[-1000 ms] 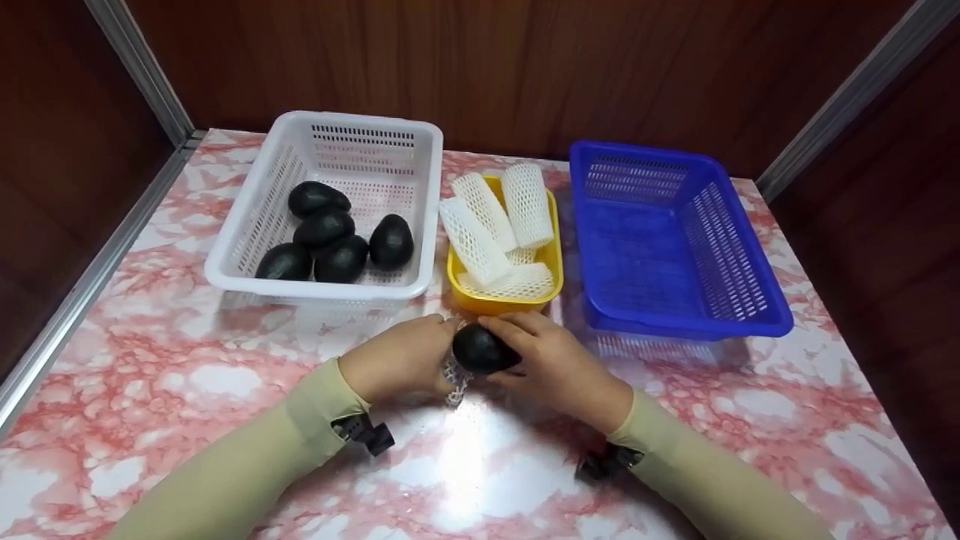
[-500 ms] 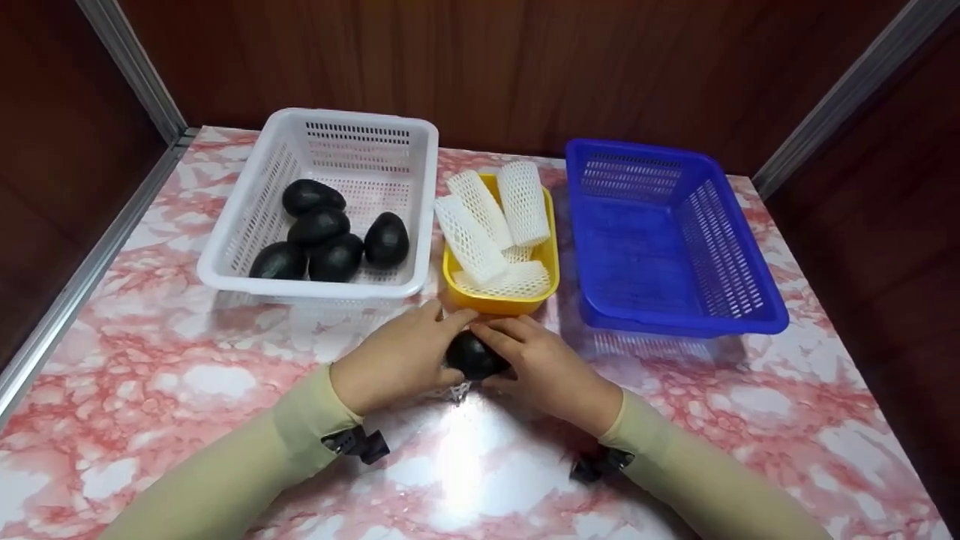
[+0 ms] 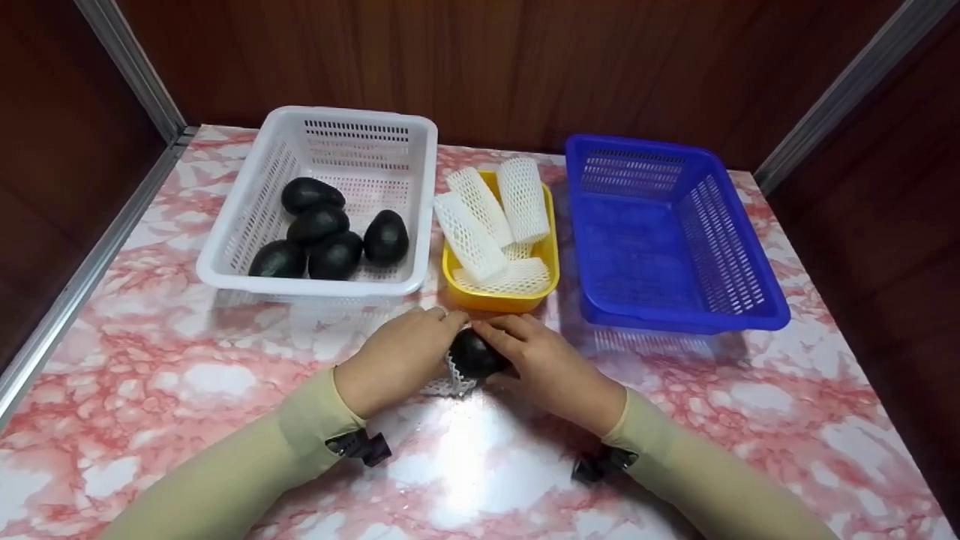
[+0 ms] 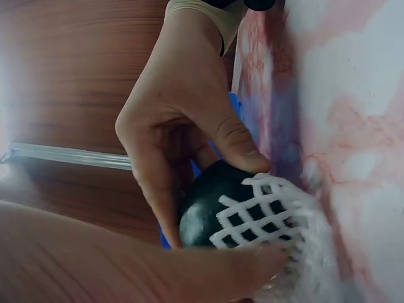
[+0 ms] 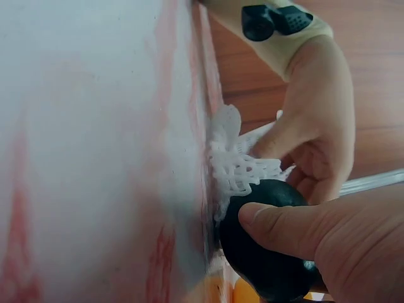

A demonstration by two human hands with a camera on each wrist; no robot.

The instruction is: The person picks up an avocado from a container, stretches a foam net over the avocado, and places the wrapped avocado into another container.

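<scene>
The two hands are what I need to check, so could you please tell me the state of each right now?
Left hand: holding a white foam net.
Right hand: holding a dark fruit, partly inside the net.

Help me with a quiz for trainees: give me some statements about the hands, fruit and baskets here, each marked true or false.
1. The left hand holds a mesh sleeve and the right hand a dark fruit. True.
2. That sleeve covers the whole fruit. False: it covers only part; bare dark skin shows towards the right hand.
3. Five more fruits lie in the white basket. True.
4. That basket also holds rolled netting. False: the other mesh sleeves are in the yellow container.
5. The yellow container stands between the white basket and the blue basket. True.
6. Both hands are inside the blue basket. False: they are in front of the yellow container.
</scene>
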